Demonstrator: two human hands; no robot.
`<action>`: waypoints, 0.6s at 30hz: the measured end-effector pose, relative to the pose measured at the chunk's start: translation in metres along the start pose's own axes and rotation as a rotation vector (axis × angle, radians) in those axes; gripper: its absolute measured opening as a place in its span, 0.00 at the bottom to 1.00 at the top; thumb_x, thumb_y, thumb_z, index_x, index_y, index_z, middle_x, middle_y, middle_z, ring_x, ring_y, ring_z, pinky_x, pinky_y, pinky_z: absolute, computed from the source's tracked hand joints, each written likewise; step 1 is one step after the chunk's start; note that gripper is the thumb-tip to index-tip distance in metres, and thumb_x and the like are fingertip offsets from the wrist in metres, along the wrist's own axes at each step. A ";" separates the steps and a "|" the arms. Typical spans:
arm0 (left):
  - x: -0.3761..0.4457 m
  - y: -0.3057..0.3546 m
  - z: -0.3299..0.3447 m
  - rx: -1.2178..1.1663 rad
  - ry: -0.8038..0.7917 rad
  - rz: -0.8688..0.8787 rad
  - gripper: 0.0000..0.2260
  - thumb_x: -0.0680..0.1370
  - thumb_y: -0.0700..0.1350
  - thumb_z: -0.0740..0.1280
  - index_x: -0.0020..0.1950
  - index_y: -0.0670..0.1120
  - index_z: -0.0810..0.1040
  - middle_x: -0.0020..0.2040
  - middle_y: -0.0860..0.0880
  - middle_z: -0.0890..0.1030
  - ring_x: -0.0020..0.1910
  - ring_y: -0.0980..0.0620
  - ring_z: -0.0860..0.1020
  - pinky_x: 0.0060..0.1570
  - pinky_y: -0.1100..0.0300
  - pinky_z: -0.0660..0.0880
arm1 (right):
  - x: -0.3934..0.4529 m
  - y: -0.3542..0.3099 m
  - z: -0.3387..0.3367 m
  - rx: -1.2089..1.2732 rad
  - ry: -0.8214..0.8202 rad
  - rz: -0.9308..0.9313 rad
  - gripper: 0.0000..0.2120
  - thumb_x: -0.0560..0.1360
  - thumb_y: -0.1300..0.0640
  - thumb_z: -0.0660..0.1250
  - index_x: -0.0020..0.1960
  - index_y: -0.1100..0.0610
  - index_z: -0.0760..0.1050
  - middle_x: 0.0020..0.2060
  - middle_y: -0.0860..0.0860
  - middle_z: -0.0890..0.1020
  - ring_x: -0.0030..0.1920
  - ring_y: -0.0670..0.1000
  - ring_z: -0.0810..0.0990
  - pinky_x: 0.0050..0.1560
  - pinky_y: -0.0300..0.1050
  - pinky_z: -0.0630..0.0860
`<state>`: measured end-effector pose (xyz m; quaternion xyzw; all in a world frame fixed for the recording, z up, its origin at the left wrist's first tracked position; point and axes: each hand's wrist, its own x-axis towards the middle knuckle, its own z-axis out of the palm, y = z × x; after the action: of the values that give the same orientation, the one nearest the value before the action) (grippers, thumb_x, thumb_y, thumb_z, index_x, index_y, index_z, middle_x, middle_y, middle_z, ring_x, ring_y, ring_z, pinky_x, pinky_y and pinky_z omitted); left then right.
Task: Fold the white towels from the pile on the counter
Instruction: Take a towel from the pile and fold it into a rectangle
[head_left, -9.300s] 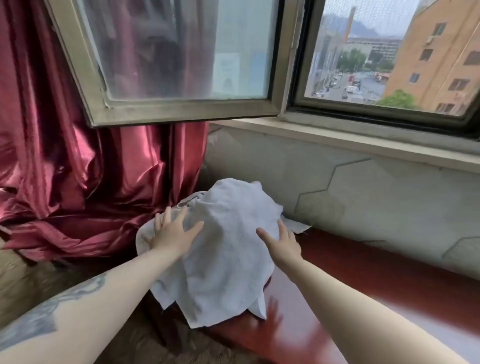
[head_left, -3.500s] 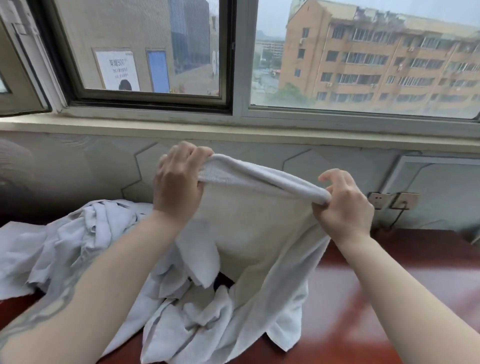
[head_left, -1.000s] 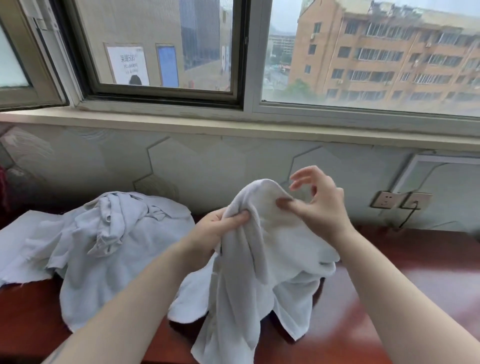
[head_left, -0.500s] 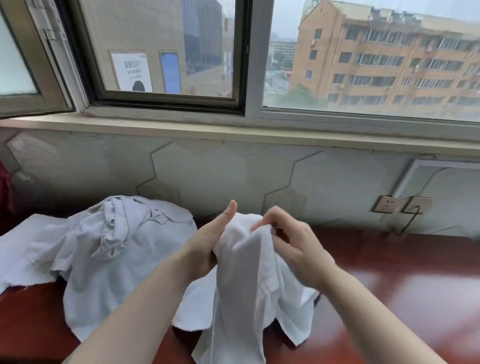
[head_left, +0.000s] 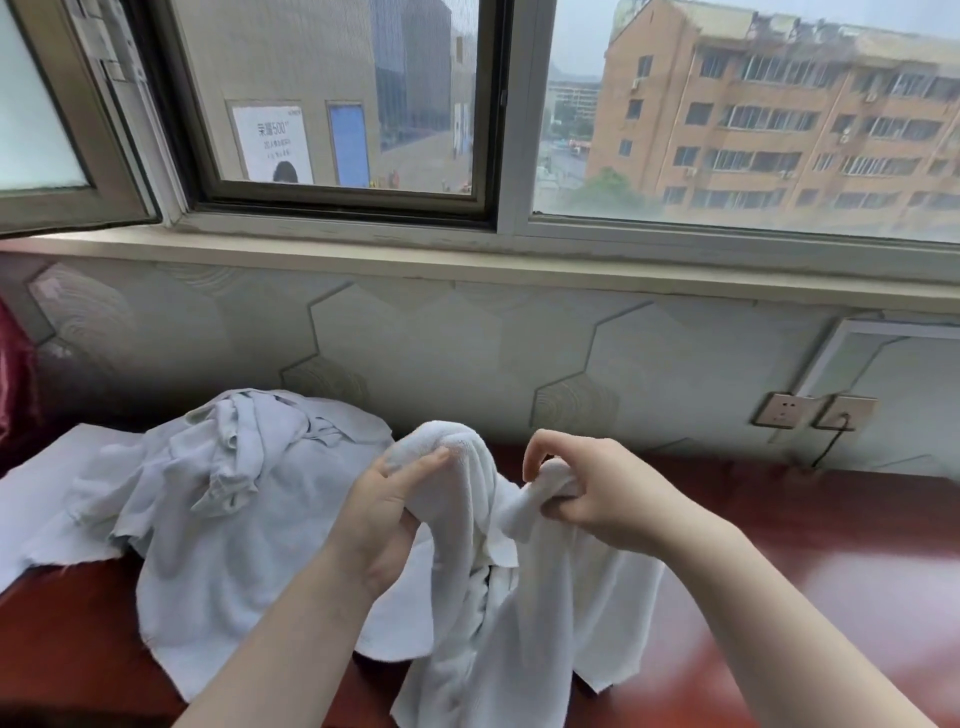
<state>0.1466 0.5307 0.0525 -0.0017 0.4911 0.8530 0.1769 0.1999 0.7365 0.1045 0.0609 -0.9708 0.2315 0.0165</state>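
Head: towel (head_left: 498, 597) between both hands' fingers (head_left: 550, 457)

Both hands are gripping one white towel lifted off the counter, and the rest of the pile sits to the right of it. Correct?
Not quite. The head view shows the pile to the left of the held towel, not the right. The left hand and right hand do both grip it.

A window (head_left: 343, 104) with a dark frame runs along the top, with a tan apartment building (head_left: 779, 114) beyond the glass and a white poster (head_left: 271, 143) beside a blue panel (head_left: 348, 144) on a grey wall outside. Below the pale sill (head_left: 467, 265) the wall carries hexagon-patterned panels (head_left: 405, 358), and two wall sockets (head_left: 813, 411) sit at the right, a dark cord hanging from the right one. A strip of red curtain (head_left: 15, 384) shows at the far left edge
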 end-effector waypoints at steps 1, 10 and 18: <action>0.000 -0.001 -0.002 -0.053 0.018 -0.029 0.18 0.71 0.40 0.73 0.58 0.35 0.79 0.56 0.38 0.82 0.53 0.47 0.81 0.52 0.56 0.78 | 0.000 0.000 0.001 -0.014 0.058 -0.008 0.11 0.69 0.58 0.68 0.45 0.44 0.72 0.37 0.44 0.79 0.39 0.46 0.76 0.40 0.51 0.77; -0.007 -0.001 0.008 0.116 -0.044 -0.004 0.17 0.74 0.48 0.68 0.59 0.40 0.80 0.55 0.39 0.82 0.52 0.45 0.80 0.57 0.50 0.74 | -0.005 -0.013 0.012 0.808 0.015 -0.008 0.07 0.66 0.52 0.73 0.38 0.53 0.77 0.35 0.47 0.77 0.37 0.46 0.74 0.40 0.40 0.70; -0.021 0.006 0.022 0.340 -0.248 0.012 0.14 0.75 0.51 0.63 0.52 0.46 0.84 0.49 0.42 0.84 0.49 0.48 0.82 0.52 0.56 0.77 | -0.006 -0.031 0.028 1.042 0.107 0.002 0.07 0.76 0.59 0.70 0.40 0.60 0.77 0.30 0.48 0.77 0.32 0.44 0.73 0.34 0.35 0.69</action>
<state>0.1682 0.5398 0.0726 0.1359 0.6024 0.7526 0.2284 0.2101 0.6972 0.0932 0.0481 -0.7248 0.6865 0.0331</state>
